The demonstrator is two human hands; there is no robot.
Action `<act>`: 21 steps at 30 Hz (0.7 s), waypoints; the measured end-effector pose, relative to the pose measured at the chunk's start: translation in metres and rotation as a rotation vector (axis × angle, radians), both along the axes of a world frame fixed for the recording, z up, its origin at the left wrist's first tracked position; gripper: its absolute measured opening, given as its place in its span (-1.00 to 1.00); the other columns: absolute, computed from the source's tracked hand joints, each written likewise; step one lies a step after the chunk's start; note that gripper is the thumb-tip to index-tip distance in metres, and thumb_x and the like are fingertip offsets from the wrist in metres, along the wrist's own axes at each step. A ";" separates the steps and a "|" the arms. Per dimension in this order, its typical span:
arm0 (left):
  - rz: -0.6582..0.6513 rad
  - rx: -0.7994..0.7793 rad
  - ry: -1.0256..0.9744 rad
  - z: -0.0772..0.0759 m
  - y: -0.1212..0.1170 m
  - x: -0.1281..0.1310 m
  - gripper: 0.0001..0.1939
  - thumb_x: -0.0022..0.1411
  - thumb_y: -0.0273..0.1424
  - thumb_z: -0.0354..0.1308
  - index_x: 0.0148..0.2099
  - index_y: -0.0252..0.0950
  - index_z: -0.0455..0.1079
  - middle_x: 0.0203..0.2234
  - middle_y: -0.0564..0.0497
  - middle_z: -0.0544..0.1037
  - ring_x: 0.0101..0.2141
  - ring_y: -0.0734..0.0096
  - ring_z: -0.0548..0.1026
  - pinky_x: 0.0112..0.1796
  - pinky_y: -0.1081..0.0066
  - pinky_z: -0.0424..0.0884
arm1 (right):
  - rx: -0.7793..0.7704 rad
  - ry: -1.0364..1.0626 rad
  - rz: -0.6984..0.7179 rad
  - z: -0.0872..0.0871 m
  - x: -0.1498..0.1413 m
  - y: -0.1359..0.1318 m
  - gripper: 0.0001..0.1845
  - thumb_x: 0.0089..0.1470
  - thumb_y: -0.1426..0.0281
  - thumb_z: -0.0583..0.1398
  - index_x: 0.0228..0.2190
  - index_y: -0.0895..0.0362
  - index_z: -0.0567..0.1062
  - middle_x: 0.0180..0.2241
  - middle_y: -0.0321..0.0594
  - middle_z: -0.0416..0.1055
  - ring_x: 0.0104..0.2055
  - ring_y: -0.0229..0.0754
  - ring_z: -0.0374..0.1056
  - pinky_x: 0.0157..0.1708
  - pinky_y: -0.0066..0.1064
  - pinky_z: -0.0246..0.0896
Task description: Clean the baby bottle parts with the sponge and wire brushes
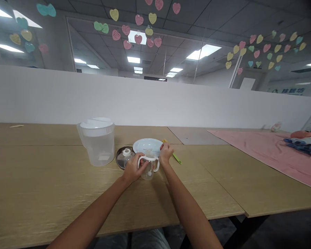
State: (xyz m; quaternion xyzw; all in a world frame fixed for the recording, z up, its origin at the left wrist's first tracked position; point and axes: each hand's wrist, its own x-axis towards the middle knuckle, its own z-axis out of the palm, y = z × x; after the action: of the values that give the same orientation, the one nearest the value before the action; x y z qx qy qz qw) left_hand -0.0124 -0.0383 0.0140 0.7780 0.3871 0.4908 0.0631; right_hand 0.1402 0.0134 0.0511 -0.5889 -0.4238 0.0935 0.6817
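A long wooden table (41,166) fills the lower part of the view, with a white partition (67,98) along its far edge. Above the partition, paper hearts in pastel colours (264,52) are stuck to a glass wall (212,69). A pink cloth (259,155) lies across the table's far right side, and a heap of blue and white fabric (300,143) sits on it.

On the wood left of centre stands a clear plastic pitcher (98,148) with a white lid (96,123). To its right, a pale plate (146,144) lies flat, and a small glass jar with a white top (125,156) stands on a dark round dish (120,157), just beside the plate.

A clear two-handled cup (149,169) with white handles is between the hands, directly in front of the plate and near the dish. I cannot tell whether its base touches the table. The left hand (134,169) is curled around the cup's left side, with its fingers closed on the handle. The right hand (166,153) is bunched at the cup's upper right side, but I cannot tell exactly what it is pinching. A green and yellow brush (176,157) lies just beyond it.
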 end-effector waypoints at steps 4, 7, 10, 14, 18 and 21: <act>-0.001 0.033 0.019 0.000 0.000 -0.001 -0.77 0.14 -0.23 0.01 -0.22 -0.27 0.18 -0.50 0.08 0.37 -0.48 0.44 0.38 -0.40 0.44 0.30 | 0.026 -0.086 -0.121 -0.001 0.005 -0.001 -0.68 -0.05 0.37 -0.14 -0.72 0.11 0.21 -0.68 -0.27 0.24 -0.55 -0.25 0.17 -0.51 -0.49 0.07; -0.037 0.096 0.077 0.000 0.001 -0.004 -0.76 0.10 -0.22 0.03 -0.26 -0.27 0.18 -0.48 0.04 0.38 -0.47 0.42 0.38 -0.41 0.44 0.30 | -0.007 -0.087 -0.193 -0.003 0.013 0.001 -0.65 -0.02 0.39 -0.15 -0.68 0.12 0.29 -0.63 -0.22 0.32 -0.52 -0.22 0.22 -0.47 -0.47 0.08; -0.119 0.152 0.105 0.001 0.004 -0.009 -0.72 0.08 -0.19 0.02 -0.22 -0.28 0.19 -0.48 0.03 0.38 -0.45 0.40 0.38 -0.39 0.42 0.30 | -0.096 -0.084 -0.269 -0.008 0.025 0.003 -0.62 0.00 0.39 -0.15 -0.61 0.14 0.39 -0.55 -0.17 0.40 -0.48 -0.18 0.26 -0.44 -0.44 0.08; 0.017 0.189 -0.121 0.004 0.010 -0.020 -0.77 0.16 -0.26 -0.07 -0.21 -0.29 0.23 -0.47 0.01 0.39 -0.41 0.37 0.38 -0.31 0.38 0.31 | -0.234 -0.121 -0.326 -0.017 0.038 0.006 -0.58 0.03 0.39 -0.16 -0.49 0.17 0.46 -0.44 -0.07 0.45 -0.40 -0.12 0.29 -0.43 -0.41 0.04; 0.285 0.134 -0.310 0.006 0.025 -0.035 -0.81 0.22 -0.32 -0.12 -0.27 -0.28 0.27 -0.42 -0.01 0.42 -0.35 0.35 0.39 -0.26 0.37 0.31 | -0.289 -0.140 -0.337 -0.024 0.044 0.006 -0.57 0.04 0.38 -0.16 -0.46 0.18 0.47 -0.40 0.02 0.46 -0.40 -0.09 0.28 -0.46 -0.40 -0.02; 0.395 0.079 -0.192 0.003 0.038 -0.047 -0.77 0.23 -0.36 -0.16 -0.27 -0.28 0.31 -0.37 -0.04 0.44 -0.26 0.29 0.39 -0.19 0.31 0.30 | -0.267 -0.128 -0.347 -0.026 0.045 0.007 -0.59 0.04 0.38 -0.15 -0.49 0.17 0.46 -0.42 0.02 0.46 -0.43 -0.10 0.26 -0.49 -0.41 -0.06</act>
State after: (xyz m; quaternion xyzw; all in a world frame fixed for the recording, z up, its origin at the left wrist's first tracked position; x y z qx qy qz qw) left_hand -0.0597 0.0000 0.0170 0.6386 0.5048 0.5802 -0.0283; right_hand 0.1852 0.0205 0.0253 -0.7426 -0.3425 -0.0073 0.5754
